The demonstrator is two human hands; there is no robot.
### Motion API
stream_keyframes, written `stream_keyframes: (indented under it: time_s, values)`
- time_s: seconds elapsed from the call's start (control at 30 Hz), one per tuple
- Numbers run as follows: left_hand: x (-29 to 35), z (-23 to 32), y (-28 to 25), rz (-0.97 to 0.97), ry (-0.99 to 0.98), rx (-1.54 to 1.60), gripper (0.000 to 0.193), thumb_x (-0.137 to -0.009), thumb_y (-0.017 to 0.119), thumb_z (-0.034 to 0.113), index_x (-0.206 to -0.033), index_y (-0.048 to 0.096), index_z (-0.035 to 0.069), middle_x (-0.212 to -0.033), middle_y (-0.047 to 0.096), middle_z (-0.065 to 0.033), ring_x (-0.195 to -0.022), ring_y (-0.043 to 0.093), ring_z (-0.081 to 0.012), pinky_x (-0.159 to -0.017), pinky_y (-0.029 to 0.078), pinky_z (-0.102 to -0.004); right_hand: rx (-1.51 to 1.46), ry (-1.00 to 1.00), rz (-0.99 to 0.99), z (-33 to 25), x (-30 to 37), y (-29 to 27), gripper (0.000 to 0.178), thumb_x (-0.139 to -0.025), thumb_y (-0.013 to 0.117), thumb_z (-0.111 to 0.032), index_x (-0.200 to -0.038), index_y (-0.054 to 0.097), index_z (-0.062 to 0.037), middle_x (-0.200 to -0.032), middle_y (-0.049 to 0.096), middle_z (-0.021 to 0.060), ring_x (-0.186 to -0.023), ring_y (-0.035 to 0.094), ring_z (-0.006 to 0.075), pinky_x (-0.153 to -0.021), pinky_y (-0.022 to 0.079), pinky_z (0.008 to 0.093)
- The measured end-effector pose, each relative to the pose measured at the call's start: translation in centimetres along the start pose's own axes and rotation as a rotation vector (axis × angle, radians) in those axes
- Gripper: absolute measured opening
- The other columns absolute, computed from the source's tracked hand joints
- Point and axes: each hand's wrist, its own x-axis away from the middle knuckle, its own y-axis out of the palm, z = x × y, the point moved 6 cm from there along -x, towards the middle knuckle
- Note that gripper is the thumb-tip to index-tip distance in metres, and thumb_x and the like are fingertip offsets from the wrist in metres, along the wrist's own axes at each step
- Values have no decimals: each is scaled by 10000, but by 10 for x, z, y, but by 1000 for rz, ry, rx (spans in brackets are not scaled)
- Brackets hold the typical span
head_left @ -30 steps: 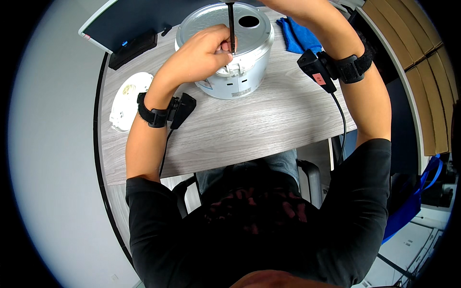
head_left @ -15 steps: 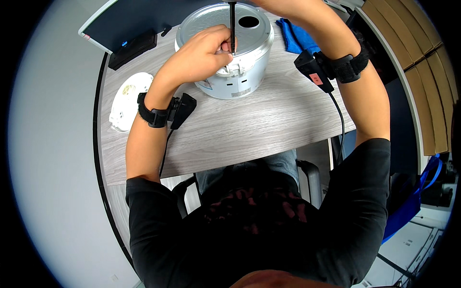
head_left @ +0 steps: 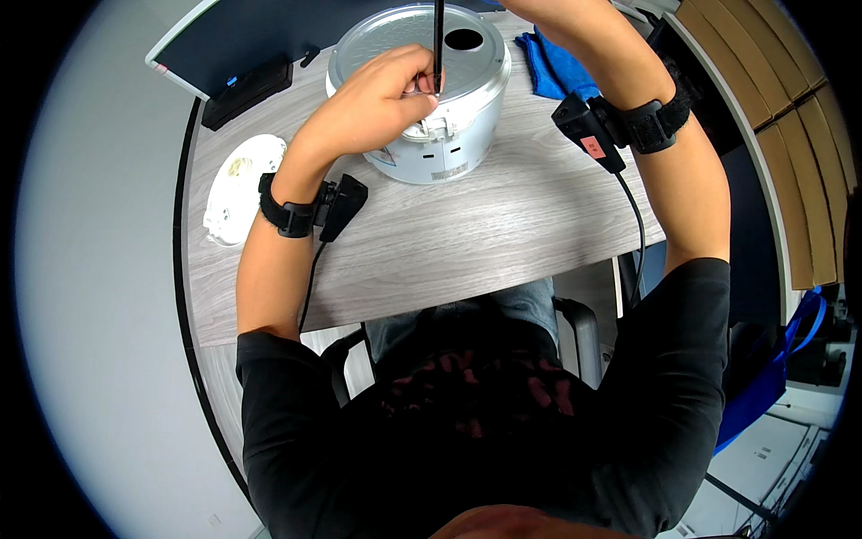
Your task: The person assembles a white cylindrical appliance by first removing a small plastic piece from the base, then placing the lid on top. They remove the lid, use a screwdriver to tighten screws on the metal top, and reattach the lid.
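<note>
Head view, left grip [head_left: 384, 97] pinching slim black shaft [head_left: 438, 45], round silvery-topped white tub [head_left: 482, 130], can't tell right grip [head_left: 548, 14]

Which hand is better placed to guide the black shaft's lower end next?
Probably the left hand: it sits at the lower end of the black shaft, over the white container. The right hand is mostly beyond the picture's top edge.
</note>
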Motion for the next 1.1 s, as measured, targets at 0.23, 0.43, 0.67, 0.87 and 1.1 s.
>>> stream_keyframes:
  time_s: [0.23, 0.43, 0.67, 0.87, 1.1]
  values:
    - [1, -3, -8, 87, -49, 204, 100, -876, 648, 108, -901, 576, 43, -766, 488, 17, -698, 445, -77, -628, 389, -251, 18, -81, 115, -2, 3, -22, 282, -849, 720, -10, -1060, 536, 26, -837, 640, 46, -715, 619, 102, -631, 514, 238]
    - [-11, 36, -2, 165, 59, -1, 142, -887, 676, 143, -890, 590, 30, -732, 521, 15, -665, 457, -75, -598, 401, -240, -86, -56, 185, -8, 25, -57, 225, -867, 719, -40, -1015, 553, -9, -799, 628, 15, -676, 583, 74, -593, 468, 201]
    - [-31, 86, 47, 264, 91, -173, 116, -865, 696, 123, -838, 637, 27, -612, 607, -54, -553, 581, -172, -559, 459, -287, -160, -29, 304, 17, 82, -121, 206, -869, 726, -65, -992, 565, -27, -777, 614, -2, -626, 544, 55, -584, 456, 194]
    - [-63, 69, 120, 80, -66, -156, 115, -866, 697, 112, -898, 683, 2, -707, 683, -83, -625, 642, -156, -611, 496, -281, -125, 37, 572, 72, 160, -177, 274, -851, 740, -67, -1055, 559, -30, -791, 617, -7, -668, 574, 64, -581, 450, 200]
    - [-100, 22, 220, -154, -54, -117, 77, -810, 698, 67, -867, 712, 18, -782, 717, -124, -710, 690, -227, -662, 530, -336, 34, 153, 822, 138, 251, -216, 307, -815, 776, -89, -1038, 580, -11, -764, 605, -6, -658, 557, 61, -576, 439, 210]
